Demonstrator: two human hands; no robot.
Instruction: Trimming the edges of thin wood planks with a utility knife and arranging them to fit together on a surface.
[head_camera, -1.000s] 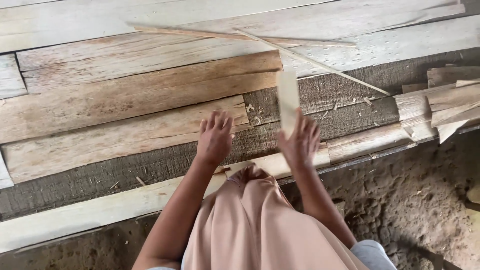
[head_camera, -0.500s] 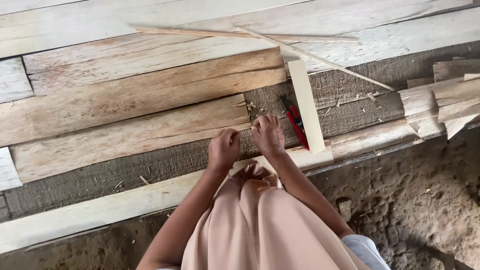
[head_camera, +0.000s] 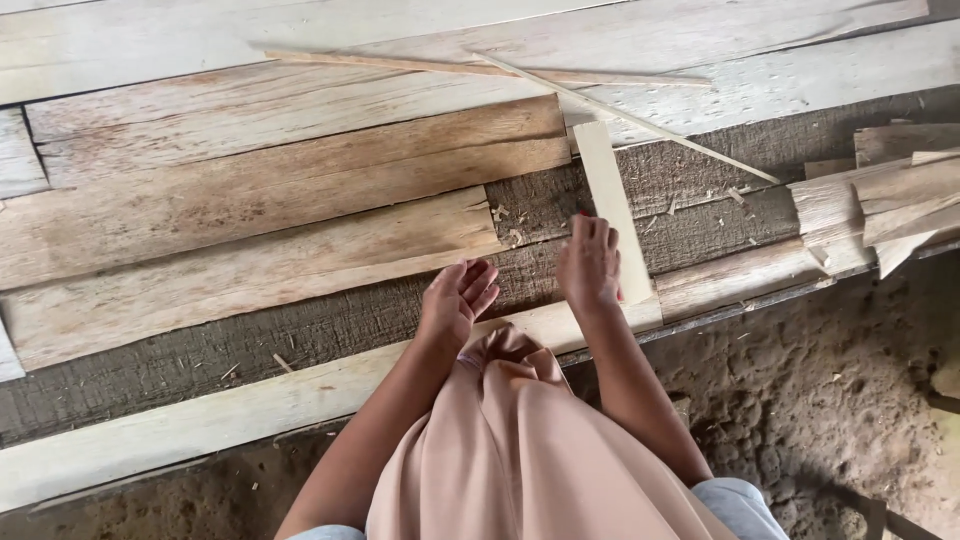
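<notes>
At centre of the wooden platform, the right hand lies palm down, fingers curled over a small red item of which only a sliver shows at the fingertips; whether it is actually gripped cannot be told. Just to the right, touching that hand's edge, a pale flat wood strip lies on the dark plank, running from far to near. The left hand hangs open to the left, palm turned up, fingers loosely bent, holding nothing. Both forearms reach out past a peach-coloured garment at the near edge. Two thin slivers cross on the far boards. A stack of split wood pieces sits at the right edge. Bare earth lies near right, below the platform.
</notes>
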